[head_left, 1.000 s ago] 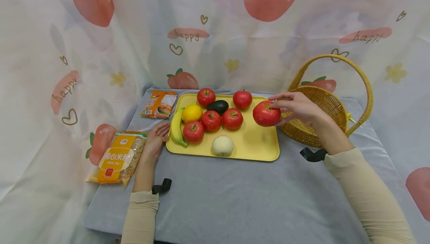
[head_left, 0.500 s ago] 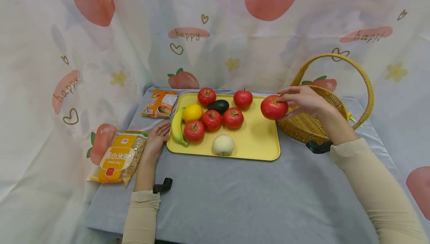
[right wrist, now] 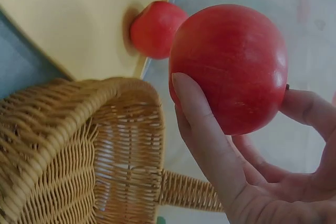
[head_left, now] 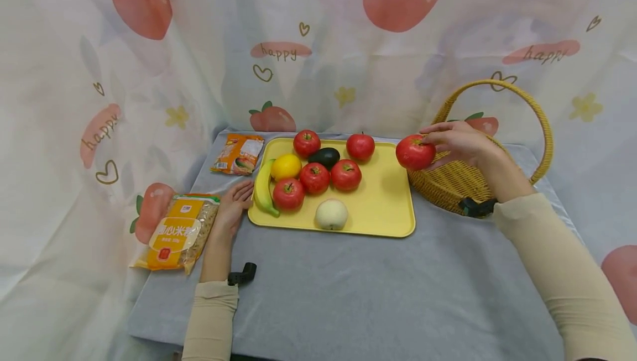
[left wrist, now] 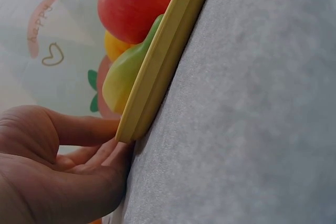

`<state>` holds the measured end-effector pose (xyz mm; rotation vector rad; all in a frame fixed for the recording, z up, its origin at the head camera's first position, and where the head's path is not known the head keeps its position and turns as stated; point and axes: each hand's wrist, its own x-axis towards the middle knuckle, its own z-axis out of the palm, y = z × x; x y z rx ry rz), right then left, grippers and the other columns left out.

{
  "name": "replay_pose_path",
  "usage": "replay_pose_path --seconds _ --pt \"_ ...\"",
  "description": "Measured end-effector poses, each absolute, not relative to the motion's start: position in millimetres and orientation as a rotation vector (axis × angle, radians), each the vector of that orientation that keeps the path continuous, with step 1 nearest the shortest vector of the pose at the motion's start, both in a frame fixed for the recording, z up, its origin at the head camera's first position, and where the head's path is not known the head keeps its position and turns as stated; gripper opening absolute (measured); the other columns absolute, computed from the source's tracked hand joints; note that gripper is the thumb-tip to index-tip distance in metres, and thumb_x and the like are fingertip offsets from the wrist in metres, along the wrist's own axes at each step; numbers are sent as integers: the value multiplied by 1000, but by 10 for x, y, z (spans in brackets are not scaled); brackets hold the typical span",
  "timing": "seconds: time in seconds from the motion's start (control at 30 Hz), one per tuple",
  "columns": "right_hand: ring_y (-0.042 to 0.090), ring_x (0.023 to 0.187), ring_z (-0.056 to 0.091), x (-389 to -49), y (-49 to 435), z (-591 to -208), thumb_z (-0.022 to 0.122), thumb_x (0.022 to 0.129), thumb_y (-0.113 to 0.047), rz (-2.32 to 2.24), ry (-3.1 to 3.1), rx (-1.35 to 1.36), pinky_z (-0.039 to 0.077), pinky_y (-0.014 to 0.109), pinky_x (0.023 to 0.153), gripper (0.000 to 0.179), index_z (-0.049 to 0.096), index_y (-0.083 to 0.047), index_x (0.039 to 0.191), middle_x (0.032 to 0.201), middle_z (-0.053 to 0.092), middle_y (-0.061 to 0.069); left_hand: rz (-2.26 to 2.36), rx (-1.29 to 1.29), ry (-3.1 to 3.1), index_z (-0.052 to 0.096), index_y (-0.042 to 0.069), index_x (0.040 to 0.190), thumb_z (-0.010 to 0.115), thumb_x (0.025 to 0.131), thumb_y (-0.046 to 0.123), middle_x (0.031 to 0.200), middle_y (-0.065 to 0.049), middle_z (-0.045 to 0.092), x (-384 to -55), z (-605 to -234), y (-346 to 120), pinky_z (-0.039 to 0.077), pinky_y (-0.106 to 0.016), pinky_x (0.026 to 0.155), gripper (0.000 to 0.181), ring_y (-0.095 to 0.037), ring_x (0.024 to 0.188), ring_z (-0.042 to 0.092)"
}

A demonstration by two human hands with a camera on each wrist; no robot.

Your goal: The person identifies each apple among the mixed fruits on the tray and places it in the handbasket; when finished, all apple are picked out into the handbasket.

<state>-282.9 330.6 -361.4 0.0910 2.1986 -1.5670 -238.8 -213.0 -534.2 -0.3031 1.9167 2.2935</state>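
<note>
My right hand [head_left: 460,142] grips a red apple [head_left: 415,152] between thumb and fingers, held up over the yellow tray's right edge, beside the wicker basket [head_left: 433,192]. Up close in the right wrist view, the apple [right wrist: 231,69] hides part of the fingers. The left hand [head_left: 233,209] lies at the left edge of the yellow tray [head_left: 380,223], fingers fairly straight. Its fingertips meet the tray's rim [left wrist: 152,85] in the left wrist view. Several red apples [head_left: 315,178], a lemon [head_left: 286,167], a banana [head_left: 264,189], a dark green avocado [head_left: 324,157] and a pale round fruit [head_left: 331,214] are on the tray.
An orange snack packet [head_left: 238,153] lies behind the left hand, and a larger orange-and-clear food bag [head_left: 176,234] lies to its left. The basket's tall arched handle [head_left: 542,129] rises at the right. Grey cloth [head_left: 358,289] covers the table; a printed curtain [head_left: 388,84] hangs behind.
The right hand has carried the apple rightward and slightly farther back, from above the tray toward the basket. The left hand stays at the tray's edge.
</note>
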Motion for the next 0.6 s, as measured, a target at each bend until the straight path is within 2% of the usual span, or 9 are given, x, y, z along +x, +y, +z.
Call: replay_pose_path --seconds 0.4,0.6 --pt "20 109 65 -2927 3443 -3608 61 107 -23 -1594 2166 121 59 60 90 66 31 3 159 158 34 20 2264 -331 1919 36 1 160 45 96 -23 163 -18 39 -2392 -5326 -2140 34 -36 123 69 -28 151 39" --pt "24 114 61 -2984 3532 -3615 56 109 -19 -1608 2135 132 57 63 92 64 27 4 161 156 33 21 2257 -344 1908 36 2 160 45 95 -23 163 -17 40 -2401 -5345 -2142 35 -36 122 70 -26 150 40"
